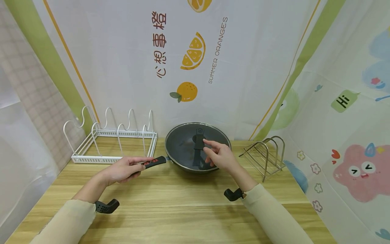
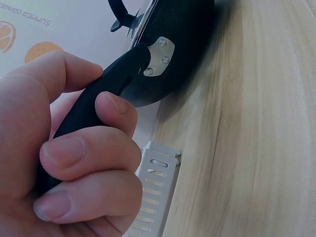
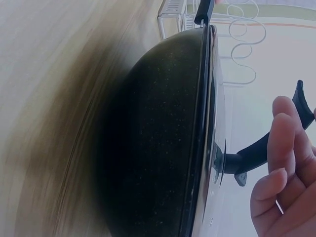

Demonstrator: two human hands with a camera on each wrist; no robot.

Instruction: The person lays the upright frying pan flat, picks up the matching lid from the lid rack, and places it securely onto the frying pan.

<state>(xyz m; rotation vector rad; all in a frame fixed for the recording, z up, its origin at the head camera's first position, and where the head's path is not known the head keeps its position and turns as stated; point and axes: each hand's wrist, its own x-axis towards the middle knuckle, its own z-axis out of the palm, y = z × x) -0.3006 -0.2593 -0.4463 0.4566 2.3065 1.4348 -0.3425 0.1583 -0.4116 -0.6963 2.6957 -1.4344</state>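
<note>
Two hands work one pan: the left hand wraps thumb and curled fingers firmly round the pan handle, while the right hand reaches onto the lid handle, its fingers loosely bent against the black arch without a clear clamp yet. Between and just beyond the two hands sits the wok, resting flat on the wooden table with its glass lid seated on the rim. The pan looks heavy and rigid, its dark speckled body riveted to the handle, so the long handle seems the sound place to steady it; the glass lid is likely breakable and smooth, best taken by its arched handle rather than its edge. Beyond the left hand stands a white wire rack with looping dividers; beyond the right, a smaller metal rack. Farthest off hang printed cloth backdrops with oranges and cartoon figures.
</note>
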